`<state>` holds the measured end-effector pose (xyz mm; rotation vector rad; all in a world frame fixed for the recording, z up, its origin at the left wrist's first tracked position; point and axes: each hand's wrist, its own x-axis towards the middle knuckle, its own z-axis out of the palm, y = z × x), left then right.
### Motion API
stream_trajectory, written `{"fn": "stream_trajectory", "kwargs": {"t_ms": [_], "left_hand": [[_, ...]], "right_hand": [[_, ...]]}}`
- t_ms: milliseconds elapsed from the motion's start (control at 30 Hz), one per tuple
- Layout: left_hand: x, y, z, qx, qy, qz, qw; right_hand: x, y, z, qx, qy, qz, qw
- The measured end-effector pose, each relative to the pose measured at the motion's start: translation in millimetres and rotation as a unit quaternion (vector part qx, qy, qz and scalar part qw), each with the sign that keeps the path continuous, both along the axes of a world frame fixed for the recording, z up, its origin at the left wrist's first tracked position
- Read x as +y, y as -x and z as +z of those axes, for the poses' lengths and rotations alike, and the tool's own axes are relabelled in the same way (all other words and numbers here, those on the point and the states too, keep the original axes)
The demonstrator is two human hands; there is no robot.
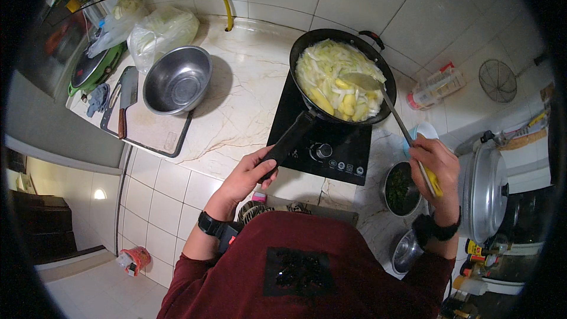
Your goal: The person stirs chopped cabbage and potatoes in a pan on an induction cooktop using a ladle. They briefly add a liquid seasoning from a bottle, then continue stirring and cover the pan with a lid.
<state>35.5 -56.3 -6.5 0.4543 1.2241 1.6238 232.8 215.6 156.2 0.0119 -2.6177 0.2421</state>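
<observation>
A black wok (296, 48) sits on an induction cooktop (283, 159), filled with shredded pale cabbage (323, 62) and some yellow, potato-like pieces (322, 101). My left hand (248, 173) grips the end of the wok's long black handle (294, 133). In my right hand (436, 164) is the shaft of a metal spatula or ladle (363, 81), its head resting among the food and partly covered by it. Below the wok, the cooktop's knob (320, 151) shows on the near side.
Left on the counter are a steel bowl (178, 80), a cleaver (128, 97) on a cutting board (155, 130), and bagged vegetables (161, 31). To the right stand a bowl of chopped greens (398, 188), a steel bowl (405, 250), a plastic bottle (436, 87) and a large lidded pot (485, 190).
</observation>
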Motion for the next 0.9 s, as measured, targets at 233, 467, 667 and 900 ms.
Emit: {"fn": "stream_trajectory", "kwargs": {"t_ms": [233,467,667,900], "left_hand": [[-0.2,0.5,0.7,0.008,0.013,0.001,1.0],[0.1,0.1,2.5,0.012,0.018,0.003,1.0],[0.1,-1.5,0.2,0.019,0.023,0.01,0.999],[0.8,-0.3,-2.6,0.03,0.012,0.003,0.999]], "right_hand": [[-16.2,-9.6,2.0,-0.099,0.049,0.07,0.991],[4.4,16.1,-55.1,-0.135,0.038,0.068,0.988],[28.8,13.7,-75.3,-0.11,0.05,0.064,0.991],[13.2,5.1,-68.0,-0.081,0.029,0.045,0.995]]}}
